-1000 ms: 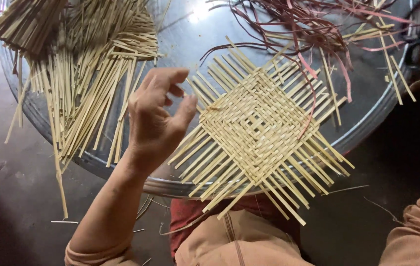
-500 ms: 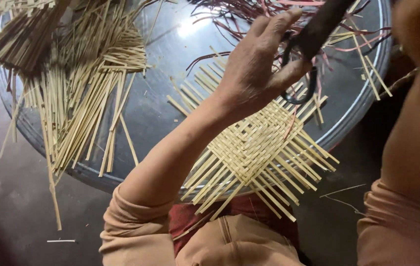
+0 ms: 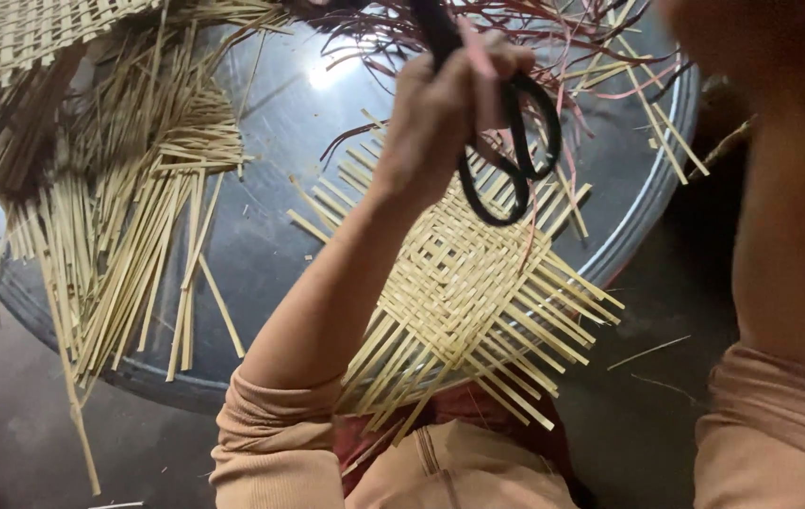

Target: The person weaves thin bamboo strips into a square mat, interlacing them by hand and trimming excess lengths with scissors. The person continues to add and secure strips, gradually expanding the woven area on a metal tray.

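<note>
My left hand is raised above the round metal tray, fingers closed on a pair of black scissors. The scissors' loop handles hang down below the hand and the blades point up out of view. Under the hand lies a square woven mat of pale bamboo strips, its loose ends overhanging the tray's near rim. My right forearm rises along the right side in a peach sleeve; the hand itself is beyond the top edge.
A heap of loose bamboo strips covers the tray's left half and spills over its rim. Red and pink strips tangle at the far side. Another woven piece sits at top left. Dark floor surrounds the tray.
My left hand left the mat's left edge, reached to the far side, closed on the black scissors and lifted them toward the camera. My right arm came up on the right.
</note>
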